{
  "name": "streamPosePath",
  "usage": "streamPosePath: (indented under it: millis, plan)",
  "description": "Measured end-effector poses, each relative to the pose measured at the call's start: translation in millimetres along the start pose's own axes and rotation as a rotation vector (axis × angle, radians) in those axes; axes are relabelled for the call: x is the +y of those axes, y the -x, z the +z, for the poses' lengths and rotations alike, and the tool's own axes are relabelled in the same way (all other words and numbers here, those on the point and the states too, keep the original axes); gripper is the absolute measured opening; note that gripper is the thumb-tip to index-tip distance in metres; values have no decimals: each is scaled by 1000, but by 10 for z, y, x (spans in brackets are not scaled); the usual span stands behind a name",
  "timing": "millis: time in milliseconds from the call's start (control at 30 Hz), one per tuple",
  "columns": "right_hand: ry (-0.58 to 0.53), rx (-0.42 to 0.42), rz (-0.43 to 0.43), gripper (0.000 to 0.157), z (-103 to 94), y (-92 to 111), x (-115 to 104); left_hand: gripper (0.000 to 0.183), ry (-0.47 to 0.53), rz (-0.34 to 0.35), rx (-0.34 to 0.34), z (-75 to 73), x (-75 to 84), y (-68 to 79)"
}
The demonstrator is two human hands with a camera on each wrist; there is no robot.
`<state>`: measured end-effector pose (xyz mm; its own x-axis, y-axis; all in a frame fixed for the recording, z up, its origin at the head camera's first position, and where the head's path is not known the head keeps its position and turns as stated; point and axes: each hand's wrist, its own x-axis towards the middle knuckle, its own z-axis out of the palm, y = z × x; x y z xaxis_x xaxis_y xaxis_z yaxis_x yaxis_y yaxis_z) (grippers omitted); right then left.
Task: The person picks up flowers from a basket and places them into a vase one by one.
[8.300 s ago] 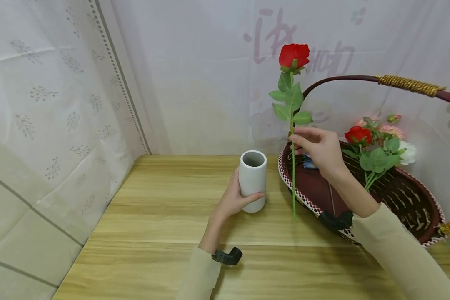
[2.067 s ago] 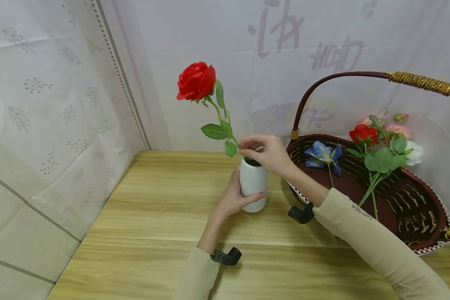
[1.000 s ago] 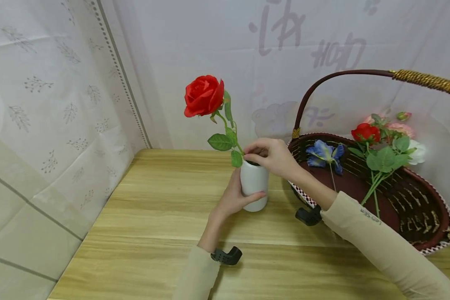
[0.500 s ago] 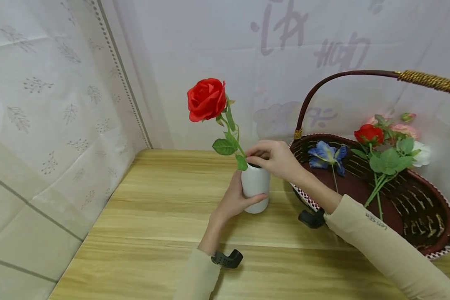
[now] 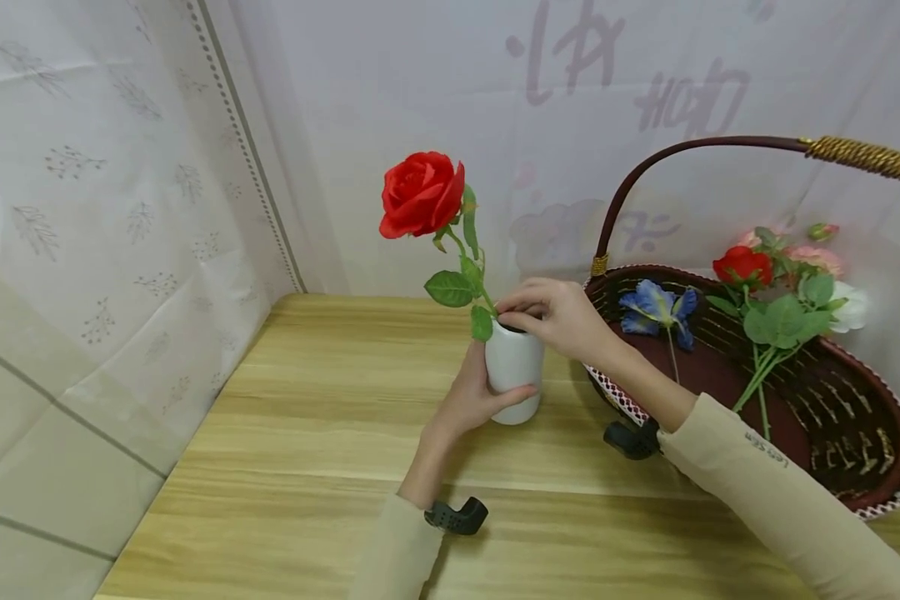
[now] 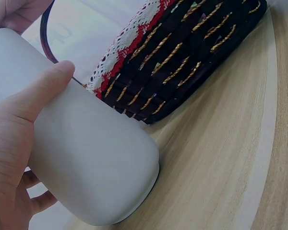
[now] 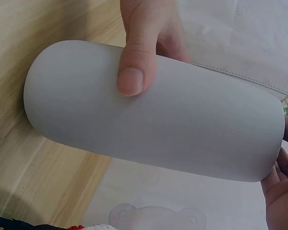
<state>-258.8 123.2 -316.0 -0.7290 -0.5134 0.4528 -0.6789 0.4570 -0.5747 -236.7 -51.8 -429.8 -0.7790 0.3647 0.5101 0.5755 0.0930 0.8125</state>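
The rose (image 5: 422, 196) now sits lower in the vase (image 5: 514, 371), leaning toward eleven o'clock; insertion appears well advanced. Right hand (image 5: 566, 321) pinches the stem (image 5: 489, 300); left hand (image 5: 471, 400) grips the vase.

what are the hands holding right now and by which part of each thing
The left hand grips the white vase round the middle of its side; the right hand pinches the red rose by its stem, at the vase's mouth.
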Motion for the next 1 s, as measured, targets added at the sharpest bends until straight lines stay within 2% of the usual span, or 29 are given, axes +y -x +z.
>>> streamPosePath:
  millis: [133,333,667,767,1000]
  plan:
    - [15,11,-16,11,-16,26,-10,87,13,-3,-2,-9,15,-16]
    - [-1,70,-34,12,-67,86,10,95,1,13,7,-3,22,-27]
    - [35,148,-66,14,-189,226,84,85,-21,-10,31,24,26,17]
    - [39,147,-56,14,-221,257,104,85,-9,-3,32,26,22,6]
    - [72,136,-7,16,-301,352,166,99,-18,-9,34,15,24,5]
